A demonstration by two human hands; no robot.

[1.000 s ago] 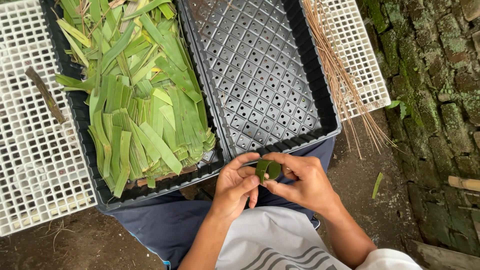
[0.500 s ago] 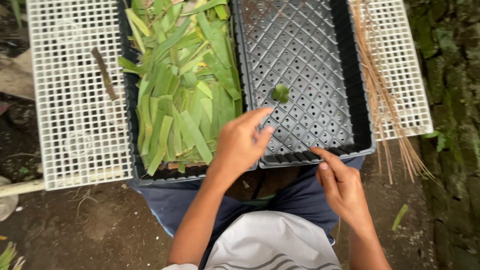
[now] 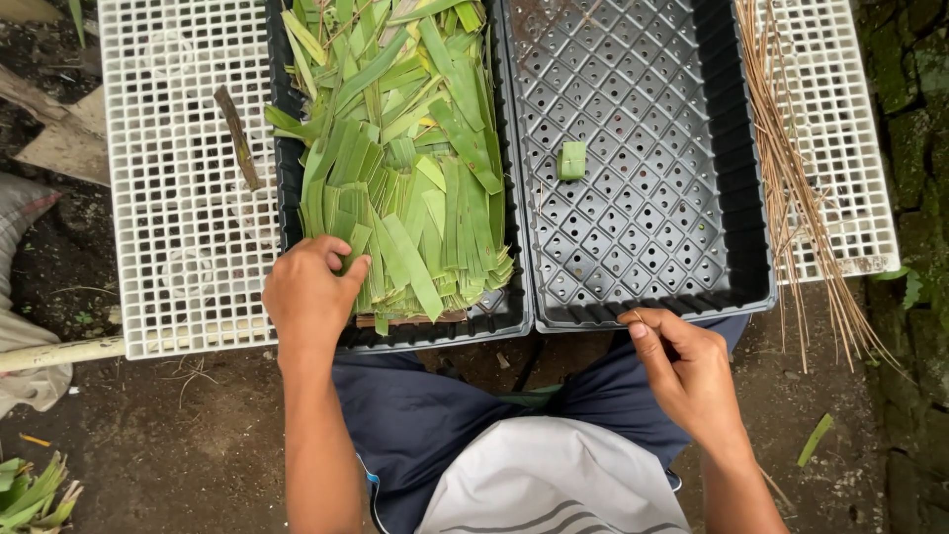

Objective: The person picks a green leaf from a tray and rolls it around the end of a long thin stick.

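Observation:
My left hand (image 3: 311, 295) rests on the near edge of a pile of cut green leaf strips (image 3: 405, 168) that fills the left black perforated tray (image 3: 494, 314); its fingers curl onto the strips. One small folded green leaf piece (image 3: 571, 159) lies alone in the right black tray (image 3: 712, 198). My right hand (image 3: 687, 371) hovers by the near rim of that tray, thumb and forefinger pinched together, possibly on a thin stick that is too fine to make out.
Both trays sit on white plastic grid panels (image 3: 178, 178). A bundle of thin dry sticks (image 3: 791, 168) lies along the right panel. A brown twig (image 3: 237, 136) lies on the left panel. Bare soil and loose leaves (image 3: 35, 489) surround my knees.
The folded leaf piece left my hands and now lies in the right tray. My left hand moved left onto the leaf pile; my right hand drew back to the tray's near rim.

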